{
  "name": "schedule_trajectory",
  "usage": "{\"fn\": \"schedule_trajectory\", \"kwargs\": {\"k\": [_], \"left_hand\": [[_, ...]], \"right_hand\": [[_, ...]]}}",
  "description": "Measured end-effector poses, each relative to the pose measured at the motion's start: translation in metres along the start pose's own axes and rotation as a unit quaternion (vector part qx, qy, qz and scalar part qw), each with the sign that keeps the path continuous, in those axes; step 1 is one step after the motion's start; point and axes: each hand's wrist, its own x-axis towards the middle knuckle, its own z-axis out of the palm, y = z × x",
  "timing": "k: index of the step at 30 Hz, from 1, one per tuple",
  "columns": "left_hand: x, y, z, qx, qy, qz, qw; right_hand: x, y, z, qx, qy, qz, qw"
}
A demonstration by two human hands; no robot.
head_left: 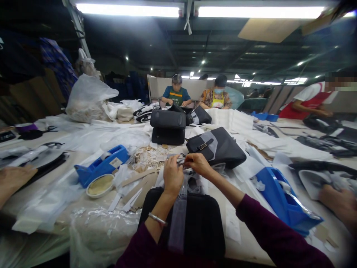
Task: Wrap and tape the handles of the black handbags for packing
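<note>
A black bag [205,223] lies in front of me, with a translucent plastic strip [178,219] running down its middle. Clear wrapping [195,182] bunches at its far end. Over that end my left hand [173,175] and my right hand [198,163] meet, fingertips pinched close together. Whatever small piece they hold is too hidden to name. Just beyond my right hand rests another black bag [228,149] with a buckled strap [205,145]. Tangled pale cords [147,158] lie past my left hand.
Blue tape dispensers stand left [104,165] and right [287,201]. Near the left one are a round tub [100,185] and cardboard strips [143,190]. A black case [168,124] sits ahead. Co-workers' hands reach in at left [16,180] and right [338,201]; other people work across the table.
</note>
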Motion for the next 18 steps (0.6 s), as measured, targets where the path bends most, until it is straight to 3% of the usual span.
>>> {"fn": "schedule_trajectory", "kwargs": {"k": [2, 4, 7, 11, 14, 18], "left_hand": [[0.003, 0.002, -0.011, 0.231, -0.018, 0.061, 0.971], [0.007, 0.002, -0.022, 0.359, -0.085, 0.073, 0.927], [0.006, 0.0, -0.036, 0.437, -0.145, 0.11, 0.881], [-0.004, 0.007, -0.056, 0.472, -0.137, 0.163, 0.855], [-0.004, 0.018, -0.069, 0.416, -0.146, 0.174, 0.881], [0.015, 0.015, -0.06, 0.103, -0.14, 0.113, 0.978]], "right_hand": [[0.001, 0.006, 0.0, 0.048, -0.033, -0.004, 0.998], [0.001, 0.013, -0.001, 0.105, -0.068, 0.006, 0.992], [0.0, 0.017, -0.008, 0.149, -0.062, 0.006, 0.987], [-0.007, 0.007, -0.016, 0.018, -0.03, -0.116, 0.993], [-0.017, -0.004, -0.012, -0.049, -0.045, -0.192, 0.979], [-0.036, -0.01, -0.005, 0.03, 0.045, -0.152, 0.987]]}}
